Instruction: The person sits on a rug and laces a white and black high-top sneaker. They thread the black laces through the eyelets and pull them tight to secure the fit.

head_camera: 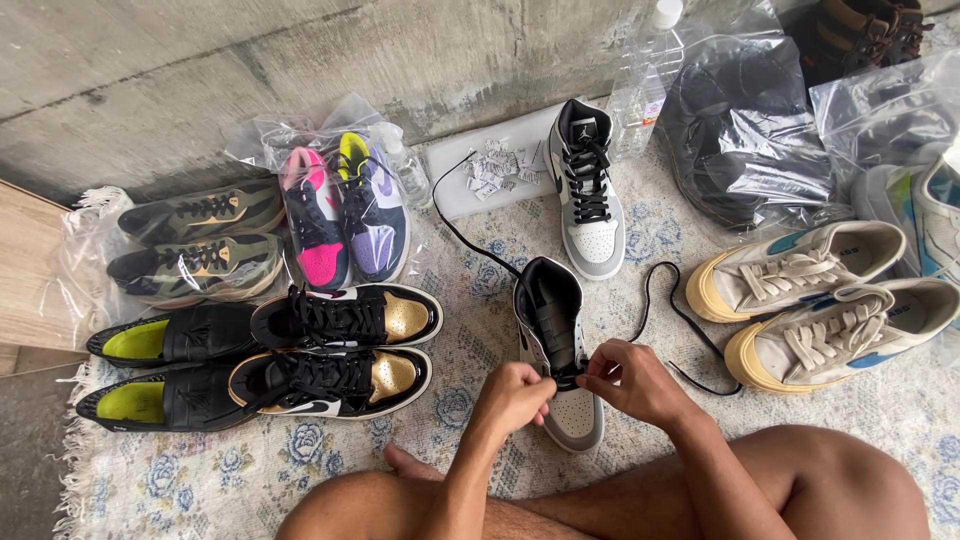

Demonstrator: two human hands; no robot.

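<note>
A grey, white and black high-top sneaker (553, 330) stands on the rug right in front of me, toe toward me. My left hand (515, 395) and my right hand (628, 380) both pinch its black shoelace (655, 300) at the lower eyelets. One loose lace end runs up and left, the other loops off to the right. Its laced partner sneaker (588, 195) lies farther away, toe toward me.
Left: black and gold sneakers (345, 350), black shoes with yellow insoles (165, 370), olive runners (200, 245), a pink and purple pair in a bag (340, 210). Right: cream sneakers (820, 300), bagged shoes (745, 130). A plastic bottle (645, 75) and a white tray (490, 170) stand by the concrete wall.
</note>
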